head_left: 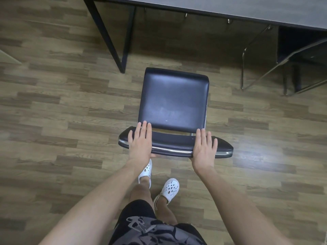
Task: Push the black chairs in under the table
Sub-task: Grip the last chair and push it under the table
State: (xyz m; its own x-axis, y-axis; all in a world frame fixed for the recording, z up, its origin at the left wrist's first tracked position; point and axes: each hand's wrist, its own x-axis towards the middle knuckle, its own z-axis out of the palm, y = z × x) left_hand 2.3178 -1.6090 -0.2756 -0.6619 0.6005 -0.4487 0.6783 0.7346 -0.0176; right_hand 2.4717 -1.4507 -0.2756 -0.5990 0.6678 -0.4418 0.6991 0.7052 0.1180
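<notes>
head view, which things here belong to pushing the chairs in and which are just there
Job: chair; left hand and right hand, both laid flat on its back; second chair at the table's right end; table.
Just there: floor; shoes.

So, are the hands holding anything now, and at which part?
Nothing is gripped: the left hand and the right hand lie flat, fingers straight, on the top of the backrest of the black chair.

Dim, even light; curved edges
</notes>
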